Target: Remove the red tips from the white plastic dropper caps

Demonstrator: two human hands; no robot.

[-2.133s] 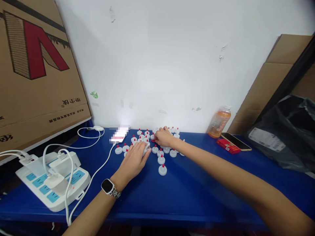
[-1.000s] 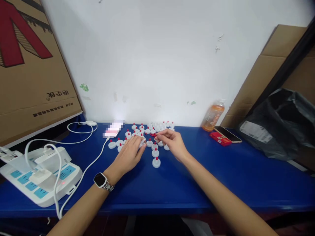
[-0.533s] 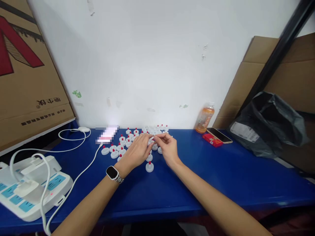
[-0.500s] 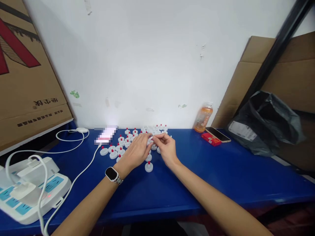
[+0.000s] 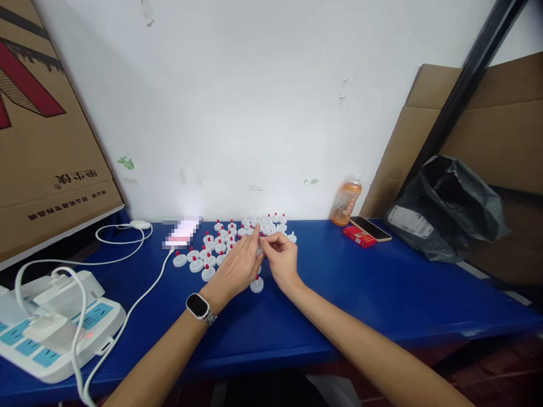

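Note:
My left hand, with a watch on its wrist, is closed around a white nozzle cap, its fingers pointing forward. The cap is now almost wholly hidden by the fingers. My right hand meets it fingertip to fingertip, thumb and forefinger pinched at the cap; whatever small piece they hold is hidden. Round white caps with red tips stand in a group to the left, such as one cap. Another red-tipped cap stands just below my hands. Beyond them are several white caps without red tips, one cap at the right.
On the blue table, a white power strip with cables lies at the left. A lit, blurred-out device leans near the wall. At the right are an orange drink bottle, a red box, a phone and a grey plastic bag.
The view has shifted slightly. My left fingers have straightened forward, and the white cap that showed between my hands is now covered. My hands stay together.

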